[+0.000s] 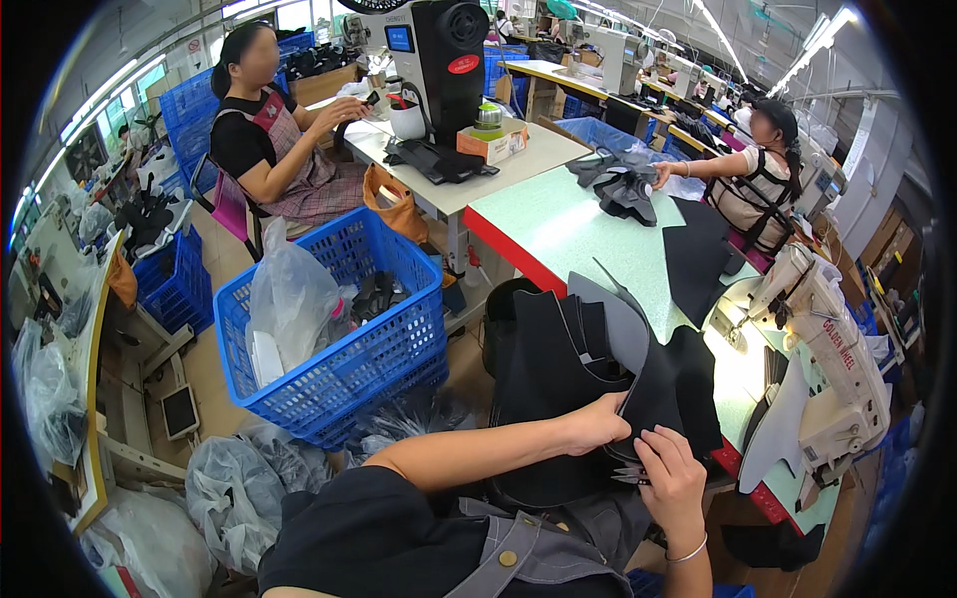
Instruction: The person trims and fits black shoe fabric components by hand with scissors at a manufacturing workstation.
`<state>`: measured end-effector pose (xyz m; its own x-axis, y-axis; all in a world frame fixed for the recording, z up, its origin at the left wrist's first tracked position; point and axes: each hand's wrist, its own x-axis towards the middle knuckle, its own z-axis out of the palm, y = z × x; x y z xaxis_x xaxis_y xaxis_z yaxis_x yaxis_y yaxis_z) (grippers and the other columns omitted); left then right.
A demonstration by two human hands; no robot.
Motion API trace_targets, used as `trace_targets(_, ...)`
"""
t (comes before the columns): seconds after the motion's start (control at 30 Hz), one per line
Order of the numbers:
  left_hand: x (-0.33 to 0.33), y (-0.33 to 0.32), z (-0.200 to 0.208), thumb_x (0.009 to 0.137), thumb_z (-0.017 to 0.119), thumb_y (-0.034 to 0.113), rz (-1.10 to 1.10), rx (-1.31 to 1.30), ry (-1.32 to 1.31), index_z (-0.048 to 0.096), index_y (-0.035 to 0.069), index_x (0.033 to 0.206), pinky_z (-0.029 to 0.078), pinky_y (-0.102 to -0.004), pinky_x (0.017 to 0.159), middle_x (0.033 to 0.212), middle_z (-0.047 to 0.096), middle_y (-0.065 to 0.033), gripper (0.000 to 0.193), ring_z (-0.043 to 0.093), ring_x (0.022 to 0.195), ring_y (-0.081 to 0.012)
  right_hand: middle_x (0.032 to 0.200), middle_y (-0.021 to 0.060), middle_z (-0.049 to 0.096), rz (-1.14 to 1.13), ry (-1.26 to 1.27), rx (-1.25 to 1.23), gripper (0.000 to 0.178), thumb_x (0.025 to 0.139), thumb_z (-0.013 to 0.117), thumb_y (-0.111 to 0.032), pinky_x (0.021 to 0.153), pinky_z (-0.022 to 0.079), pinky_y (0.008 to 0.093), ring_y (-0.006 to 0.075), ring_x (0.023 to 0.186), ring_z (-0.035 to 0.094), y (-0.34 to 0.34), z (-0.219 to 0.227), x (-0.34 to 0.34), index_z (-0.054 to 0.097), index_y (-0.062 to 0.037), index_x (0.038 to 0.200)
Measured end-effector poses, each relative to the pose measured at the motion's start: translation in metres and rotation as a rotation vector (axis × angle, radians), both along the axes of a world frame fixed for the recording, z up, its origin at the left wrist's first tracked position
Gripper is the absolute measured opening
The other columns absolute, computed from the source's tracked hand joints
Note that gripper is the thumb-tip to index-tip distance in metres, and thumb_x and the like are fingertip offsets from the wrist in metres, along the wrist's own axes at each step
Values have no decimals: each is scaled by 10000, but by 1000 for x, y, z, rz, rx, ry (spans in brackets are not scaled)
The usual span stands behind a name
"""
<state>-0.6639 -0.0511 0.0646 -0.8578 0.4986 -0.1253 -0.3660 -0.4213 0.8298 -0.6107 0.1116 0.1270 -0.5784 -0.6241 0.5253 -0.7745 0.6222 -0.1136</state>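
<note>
Near the middle of the view, my left hand (596, 423) is closed on the edge of a black fabric piece (653, 389), thumb toward the far side. Close beside it, my right hand (674, 480) has its fingers curled round small metal thread snips (629, 475), whose blades point left. Its fingertips are at the fabric's lower edge, and I cannot tell whether they touch it. More black cut pieces (538, 349) with pale edges lie stacked beyond my left forearm, against a grey-backed piece (610, 324). My palms hide part of the fabric.
A pale green table (538, 214) with a red edge extends ahead. A white sewing machine (827, 359) stands on the right. At left is a blue plastic crate (329, 369) holding bags and scraps; plastic bags (234, 488) lie by it. Two co-workers sit across, one reaching to dark pieces (623, 184).
</note>
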Motion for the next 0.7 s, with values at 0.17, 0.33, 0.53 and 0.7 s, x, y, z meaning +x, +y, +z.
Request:
trace_targets(0.17, 1, -4, 2, 647, 481, -112, -13, 7, 10, 523, -27, 1112, 389, -198, 593, 876, 546, -20, 475, 508, 739, -68, 943, 102, 633, 7, 115, -6, 360, 550, 610, 33, 701, 526, 355, 306, 926, 613, -1, -8, -4, 651, -14, 904)
trace_targets(0.33, 2, -4, 5, 647, 497, -99, -10, -5, -21, 520, -25, 1106, 400, -197, 604, 884, 541, -25, 466, 512, 744, -81, 926, 101, 638, -5, 74, -22, 354, 550, 597, 45, 706, 525, 355, 297, 926, 614, 0, -11, -4, 652, -11, 895)
trace_targets(0.53, 3, -6, 16, 729, 532, 19, 17, -17, -141, 522, 17, 1110, 456, -241, 654, 909, 552, -31, 381, 537, 780, -95, 901, 88, 648, 5, 155, -26, 307, 596, 614, 13, 666, 528, 315, 267, 889, 630, 4, -3, -5, 660, -22, 898)
trace_targets(0.7, 8, -15, 23, 755, 530, 21, -98, 85, -187, 520, 34, 1135, 495, -256, 690, 975, 579, -47, 381, 573, 873, -92, 889, 99, 648, 32, 219, -12, 260, 624, 619, 17, 631, 529, 306, 260, 856, 641, 3, -4, -5, 655, -13, 880)
